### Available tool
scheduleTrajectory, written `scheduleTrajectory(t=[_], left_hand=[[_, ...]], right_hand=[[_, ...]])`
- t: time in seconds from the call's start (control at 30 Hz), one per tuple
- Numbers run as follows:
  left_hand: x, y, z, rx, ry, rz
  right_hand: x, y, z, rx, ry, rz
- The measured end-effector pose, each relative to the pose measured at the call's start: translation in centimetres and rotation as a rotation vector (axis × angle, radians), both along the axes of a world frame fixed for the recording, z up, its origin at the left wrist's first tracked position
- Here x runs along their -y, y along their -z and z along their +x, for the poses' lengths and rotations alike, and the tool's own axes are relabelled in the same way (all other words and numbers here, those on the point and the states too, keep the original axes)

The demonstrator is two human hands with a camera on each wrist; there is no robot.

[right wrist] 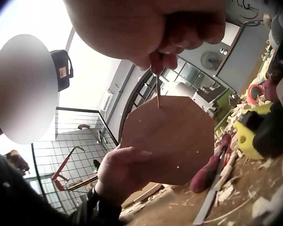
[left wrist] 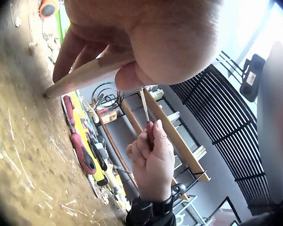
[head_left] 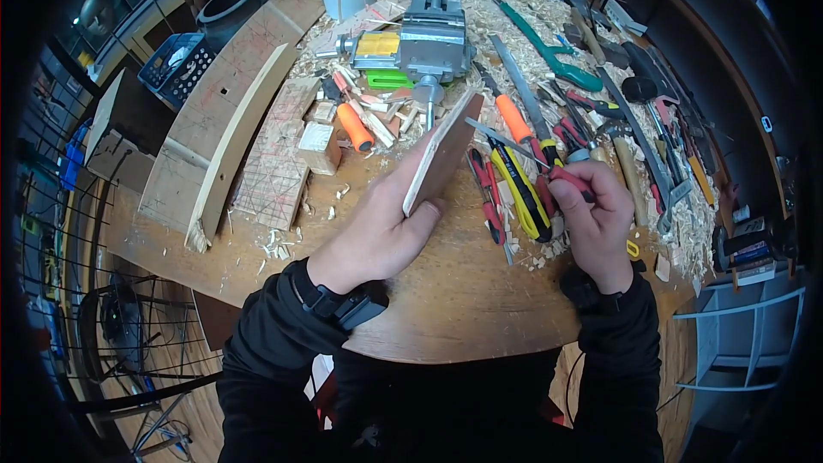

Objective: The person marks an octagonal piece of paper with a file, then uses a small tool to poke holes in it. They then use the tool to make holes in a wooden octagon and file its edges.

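A thin brown wooden board with cut corners stands tilted on edge, gripped by the left hand, its thumb on the board's face. In the right wrist view the board shows its many-sided outline. The right hand pinches the red handle of a slim metal tool; the tool's blade reaches the board's upper edge area. From the left wrist view, the right hand holds the tool upright beside the board.
A grey vise stands at the back among wood shavings. Yellow cutter, red-handled tools, files and orange handles lie around the hands. Long boards and a small wood block are at the left.
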State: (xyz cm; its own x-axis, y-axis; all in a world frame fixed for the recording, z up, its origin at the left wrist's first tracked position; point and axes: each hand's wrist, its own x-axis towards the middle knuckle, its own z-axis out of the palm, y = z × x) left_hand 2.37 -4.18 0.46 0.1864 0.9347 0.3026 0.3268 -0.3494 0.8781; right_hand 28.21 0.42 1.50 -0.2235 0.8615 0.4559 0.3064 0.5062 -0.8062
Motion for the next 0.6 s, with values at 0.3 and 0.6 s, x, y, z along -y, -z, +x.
scheduleTrajectory(t=[0.3, 0.6], left_hand=[[0.31, -0.55, 0.03, -0.060, -0.018, -0.003], [0.08, -0.32, 0.06, -0.047, -0.019, 0.070]], right_hand=[[-0.62, 0.06, -0.11, 0.048, 0.056, 0.278], [-0.59, 0.60, 0.11, 0.041, -0.007, 0.043]])
